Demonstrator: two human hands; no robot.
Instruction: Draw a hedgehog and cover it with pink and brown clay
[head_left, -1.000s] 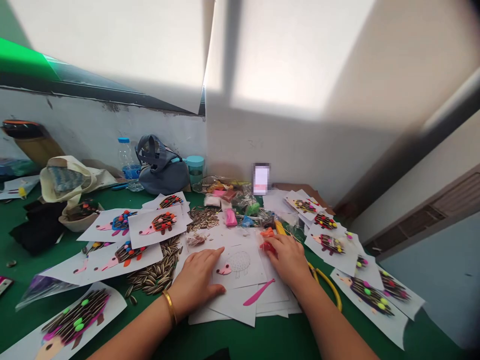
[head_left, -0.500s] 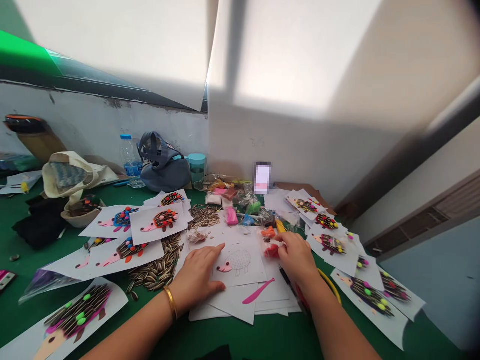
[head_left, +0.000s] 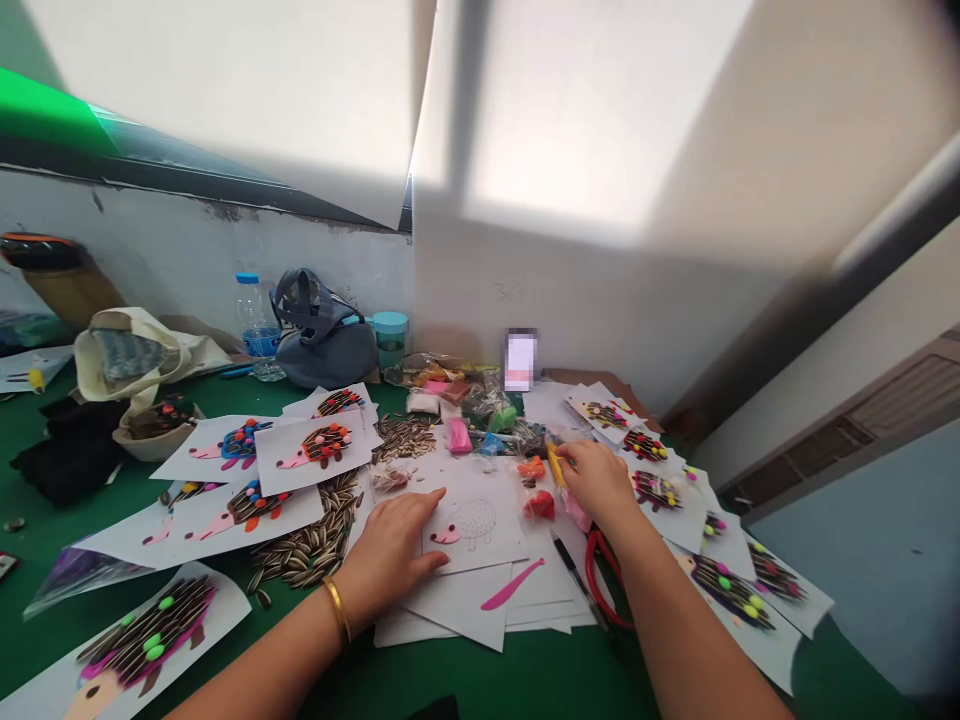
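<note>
My left hand [head_left: 394,545] lies spread on the left side of a white sheet [head_left: 499,550] bearing a hedgehog outline [head_left: 477,522] with a pink clay face [head_left: 445,538]. Its fingers rest flat near the paper's edge. Beyond the sheet's right side, my right hand [head_left: 596,482] bends its fingers over a long yellow object [head_left: 556,466] whose kind is unclear; the thumb is largely hidden. Close to that hand are red clay [head_left: 538,504] and orange clay [head_left: 532,468] in clear wrap, and a pink packet [head_left: 576,512]. A pink modelling knife [head_left: 513,585] lies in front of the drawing.
Striped sunflower seeds [head_left: 311,540] are heaped to the left. Finished seed hedgehogs [head_left: 315,447] on paper lie on both sides. A black pen [head_left: 576,570] and red handles [head_left: 609,580] sit below my right forearm. Clay packets, a phone [head_left: 520,360], cup [head_left: 391,342] and bag [head_left: 326,345] stand behind.
My right hand has moved slightly up and right, off the red clay and over to the yellow object. More of the red handles and the pink packet shows. My left hand stays on the paper.
</note>
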